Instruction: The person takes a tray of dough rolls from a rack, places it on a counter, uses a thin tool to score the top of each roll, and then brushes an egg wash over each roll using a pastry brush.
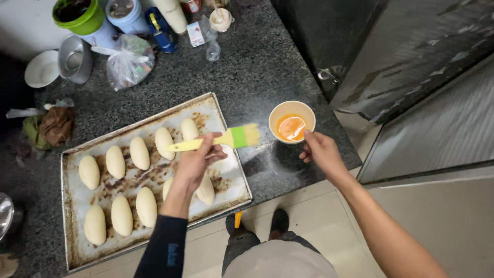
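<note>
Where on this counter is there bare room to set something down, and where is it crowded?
Bare granite lies between the baking tray and the clutter along the back edge, and behind the small bowl toward the right edge. Crowded: the back-left corner, around the plastic bag and green tub. The tray is full of dough rolls.

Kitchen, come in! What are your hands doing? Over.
Left hand grips yellow-green pastry brush over tray of dough rolls. Right hand steadies cup of egg wash. Nothing between brush and cup.
</note>
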